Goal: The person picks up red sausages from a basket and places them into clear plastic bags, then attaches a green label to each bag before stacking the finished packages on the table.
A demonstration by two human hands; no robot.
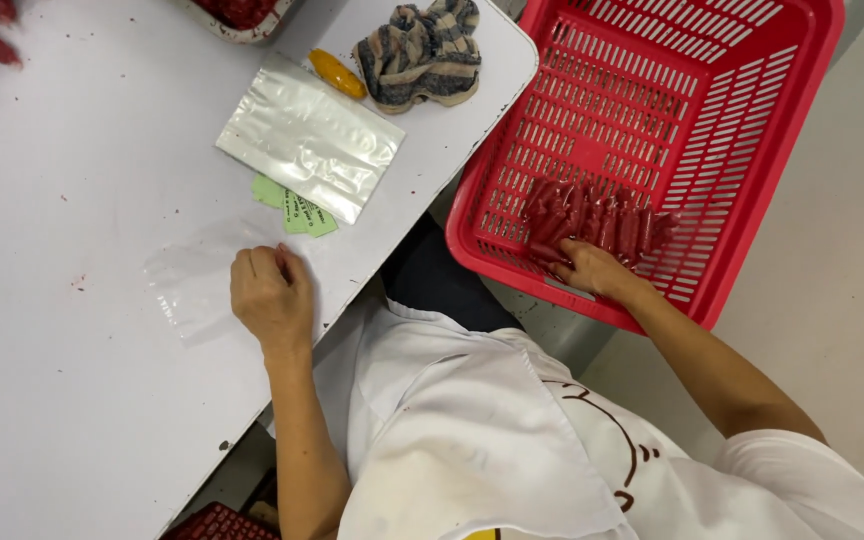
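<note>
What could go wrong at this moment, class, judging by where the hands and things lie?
1. The red basket overhangs the table's corner; the right hand pressing on the packed red sausages might tip it.
2. The clear bag is pinned only by the left hand, so it may slide.

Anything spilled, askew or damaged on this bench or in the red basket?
Small reddish specks dot the white table near the clear bag under the left hand. The right hand rests on a pack of red sausages in the red basket. Nothing looks damaged.
</note>
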